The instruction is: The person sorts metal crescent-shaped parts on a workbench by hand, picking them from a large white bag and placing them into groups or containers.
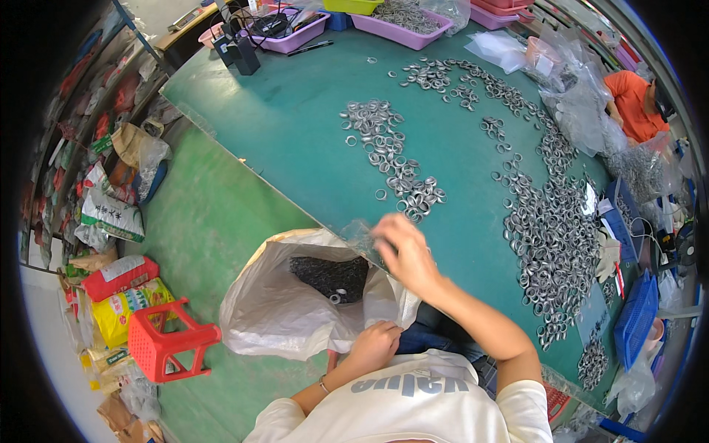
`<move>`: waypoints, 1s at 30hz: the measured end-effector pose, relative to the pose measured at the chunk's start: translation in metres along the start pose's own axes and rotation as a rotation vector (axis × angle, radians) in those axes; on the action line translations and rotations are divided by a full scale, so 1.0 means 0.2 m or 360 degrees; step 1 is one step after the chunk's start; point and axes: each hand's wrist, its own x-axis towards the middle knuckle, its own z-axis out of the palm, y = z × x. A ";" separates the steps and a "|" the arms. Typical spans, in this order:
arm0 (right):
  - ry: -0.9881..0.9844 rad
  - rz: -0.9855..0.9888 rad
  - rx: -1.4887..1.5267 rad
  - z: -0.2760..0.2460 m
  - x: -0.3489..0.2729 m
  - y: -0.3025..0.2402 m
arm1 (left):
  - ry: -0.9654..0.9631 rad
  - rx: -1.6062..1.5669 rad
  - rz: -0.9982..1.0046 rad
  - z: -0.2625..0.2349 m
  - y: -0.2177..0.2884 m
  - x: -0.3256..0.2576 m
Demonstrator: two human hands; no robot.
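Note:
My left hand [375, 344] grips the near rim of a large white woven sack [281, 310] that stands open beside the table. Dark metal rings [330, 276] lie inside it. My right hand [402, 251] is blurred at the table's near edge, just above the sack's mouth, fingers curled over the edge; whether it holds rings I cannot tell. A band of small silver metal rings [391, 159] lies on the green table [295, 125] ahead of my right hand, and a bigger heap of rings [550, 236] spreads to the right.
Purple trays [402, 28] stand at the table's far end. A person in an orange shirt [634, 103] sits at the far right among clear plastic bags [583, 103]. A red plastic stool [166, 340] and filled sacks [118, 277] stand on the green floor at left. Blue baskets [636, 317] sit at right.

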 end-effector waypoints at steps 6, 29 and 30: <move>0.0007 -0.0195 -0.1127 -0.03 0.23 0.23 | 0.0019 -0.0054 0.0007 0.00 0.03 0.03; 0.1481 0.0971 0.1441 -1.54 -0.90 0.50 | -0.0131 0.0053 -0.0069 0.01 -0.01 0.04; 0.1545 0.0909 0.1241 -1.66 -0.97 0.57 | -0.0137 0.0061 -0.0067 0.01 0.00 0.05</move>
